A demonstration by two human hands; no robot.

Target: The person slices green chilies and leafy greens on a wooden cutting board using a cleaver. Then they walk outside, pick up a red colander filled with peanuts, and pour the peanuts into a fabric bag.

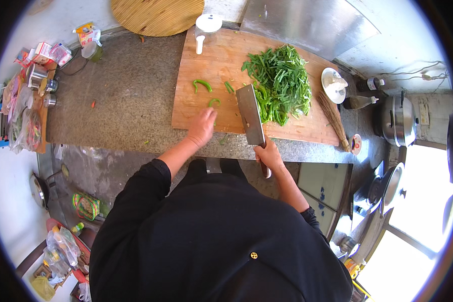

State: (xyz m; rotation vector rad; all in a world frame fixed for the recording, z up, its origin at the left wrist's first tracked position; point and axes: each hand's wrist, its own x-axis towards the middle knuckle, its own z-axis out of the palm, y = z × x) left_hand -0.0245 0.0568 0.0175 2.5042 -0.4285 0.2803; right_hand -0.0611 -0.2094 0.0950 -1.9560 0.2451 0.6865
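Observation:
My right hand [268,154] grips the handle of a cleaver [250,113], its broad blade over the wooden cutting board [196,113]. Beside the blade lies a pile of sliced green peppers [271,109], touching a larger heap of chopped leafy greens [283,77]. My left hand [202,127] is at the board's front edge, fingertips by a curved piece of green pepper [214,102]; whether it holds a small green piece there, I cannot tell. Farther back lie a longer green pepper [203,84] and short green pieces [229,87].
A lidded container [208,24] stands at the board's back left. Right of the greens are a white dish [333,85] with a pale lump, a straw brush [332,119], bottles [369,83] and a steel pot [400,120]. A round woven board [158,15] leans behind.

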